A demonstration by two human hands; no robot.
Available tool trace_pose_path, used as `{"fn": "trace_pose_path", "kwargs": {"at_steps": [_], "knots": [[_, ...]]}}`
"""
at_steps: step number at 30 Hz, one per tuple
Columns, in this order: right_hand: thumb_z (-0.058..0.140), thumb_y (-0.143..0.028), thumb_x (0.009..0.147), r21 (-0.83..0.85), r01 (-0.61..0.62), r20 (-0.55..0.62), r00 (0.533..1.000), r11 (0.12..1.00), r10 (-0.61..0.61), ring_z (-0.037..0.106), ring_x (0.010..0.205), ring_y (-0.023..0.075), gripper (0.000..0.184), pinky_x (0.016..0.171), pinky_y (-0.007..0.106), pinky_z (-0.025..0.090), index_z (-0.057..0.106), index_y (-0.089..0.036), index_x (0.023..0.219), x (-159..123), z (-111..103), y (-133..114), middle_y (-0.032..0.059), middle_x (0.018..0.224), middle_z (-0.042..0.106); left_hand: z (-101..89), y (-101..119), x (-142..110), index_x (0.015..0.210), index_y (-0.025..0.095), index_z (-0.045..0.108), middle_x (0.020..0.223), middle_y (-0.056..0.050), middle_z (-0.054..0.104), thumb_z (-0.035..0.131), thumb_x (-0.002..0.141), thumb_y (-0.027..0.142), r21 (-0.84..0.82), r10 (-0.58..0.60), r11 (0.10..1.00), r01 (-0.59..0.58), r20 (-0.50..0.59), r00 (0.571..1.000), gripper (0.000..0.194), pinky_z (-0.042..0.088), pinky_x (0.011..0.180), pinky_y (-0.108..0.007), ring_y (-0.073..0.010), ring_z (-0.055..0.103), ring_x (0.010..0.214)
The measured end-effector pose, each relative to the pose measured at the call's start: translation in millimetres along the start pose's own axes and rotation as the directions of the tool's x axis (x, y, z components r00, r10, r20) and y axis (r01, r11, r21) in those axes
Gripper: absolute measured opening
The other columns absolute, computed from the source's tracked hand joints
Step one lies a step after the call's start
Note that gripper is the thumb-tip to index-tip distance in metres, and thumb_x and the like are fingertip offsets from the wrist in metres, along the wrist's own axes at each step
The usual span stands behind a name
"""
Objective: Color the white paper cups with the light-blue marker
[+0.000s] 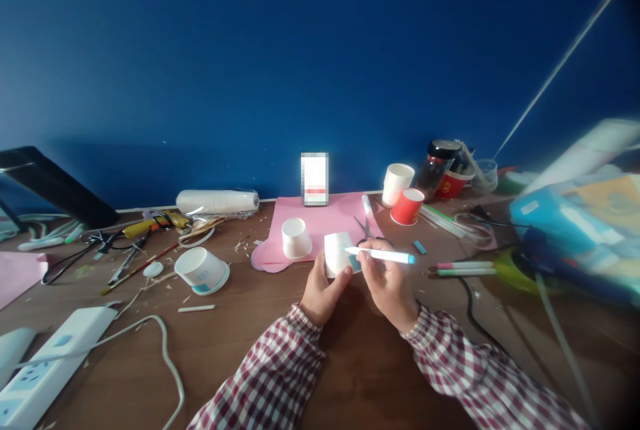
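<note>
My left hand (pixel 323 291) is closed round a white paper cup (pixel 337 250) tilted on its side above the table's middle. In my right hand (pixel 386 283) is a white marker pen (pixel 383 255) with a light blue end. Its tip points left and meets or nearly meets the cup's wall; I cannot tell which. Just behind my hands, scissors (pixel 367 230) lie on a pink sheet (pixel 336 211). Another white paper cup (pixel 296 239) stands on that sheet, left of the held one.
At left are a paper cup (pixel 200 271), a glue gun (pixel 157 222), a sleeve of cups (pixel 218 202) and a power strip (pixel 57 357). At right stand a red cup (pixel 407 207), a white cup (pixel 398 182) and a dark-lidded jar (pixel 438 167); several markers (pixel 465 269) lie nearer.
</note>
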State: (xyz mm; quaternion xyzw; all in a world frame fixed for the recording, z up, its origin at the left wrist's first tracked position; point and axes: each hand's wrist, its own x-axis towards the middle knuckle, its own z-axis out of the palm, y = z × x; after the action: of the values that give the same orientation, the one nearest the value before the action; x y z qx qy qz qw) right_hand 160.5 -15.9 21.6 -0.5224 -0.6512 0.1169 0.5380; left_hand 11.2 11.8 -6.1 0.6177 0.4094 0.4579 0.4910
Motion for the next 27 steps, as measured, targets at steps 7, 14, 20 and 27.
{"fn": "trace_pose_path", "kwargs": {"at_steps": [7, 14, 20, 27], "knots": [[0.051, -0.032, 0.098, -0.007, -0.030, -0.014, 0.999, 1.000, 0.030, 0.066, 0.069, 0.0176, 0.015, 0.064, 0.030, 0.055, 0.060, -0.020, 0.100, -0.4, 1.1, 2.7, 0.0056, 0.084, 0.070, -0.2, 0.1, -0.1, 0.123, 0.014, 0.053, 0.114, -0.012, 0.065, 0.063, 0.085, 0.048, 0.007, -0.002, 1.000, 0.002, -0.005, 1.000, 0.052, 0.046, 0.093, -0.041, -0.0271, 0.060, 0.104], [0.050, -0.033, 0.098, -0.025, -0.022, -0.028, 0.999, 0.999, 0.021, 0.067, 0.069, 0.0181, 0.016, 0.065, 0.030, 0.056, 0.060, -0.020, 0.098, 0.9, 0.2, 2.0, 0.0059, 0.082, 0.070, -0.4, -0.5, -0.4, 0.122, 0.014, 0.053, 0.113, -0.011, 0.064, 0.062, 0.085, 0.048, 0.021, -0.005, 1.000, 0.006, -0.004, 1.000, 0.050, 0.046, 0.093, -0.041, -0.0263, 0.059, 0.103], [0.051, -0.036, 0.098, 0.004, -0.048, -0.039, 0.998, 0.999, 0.048, 0.067, 0.070, 0.0180, 0.019, 0.065, 0.029, 0.057, 0.061, -0.020, 0.098, 0.5, 0.4, 3.6, 0.0058, 0.081, 0.069, -0.4, -0.8, -0.2, 0.122, 0.014, 0.053, 0.112, -0.011, 0.064, 0.062, 0.085, 0.049, 0.012, -0.011, 1.000, 0.011, -0.002, 1.000, 0.052, 0.046, 0.092, -0.040, -0.0255, 0.059, 0.101], [0.051, -0.036, 0.098, 0.014, -0.049, -0.029, 0.998, 0.999, 0.049, 0.068, 0.073, 0.0186, 0.020, 0.067, 0.030, 0.058, 0.061, -0.019, 0.099, -0.9, 1.2, 0.4, 0.0067, 0.084, 0.069, 0.2, -0.3, 0.0, 0.121, 0.014, 0.055, 0.112, -0.011, 0.065, 0.063, 0.085, 0.048, 0.018, 0.004, 1.000, -0.004, -0.004, 1.000, 0.050, 0.047, 0.092, -0.040, -0.0258, 0.060, 0.101]]}}
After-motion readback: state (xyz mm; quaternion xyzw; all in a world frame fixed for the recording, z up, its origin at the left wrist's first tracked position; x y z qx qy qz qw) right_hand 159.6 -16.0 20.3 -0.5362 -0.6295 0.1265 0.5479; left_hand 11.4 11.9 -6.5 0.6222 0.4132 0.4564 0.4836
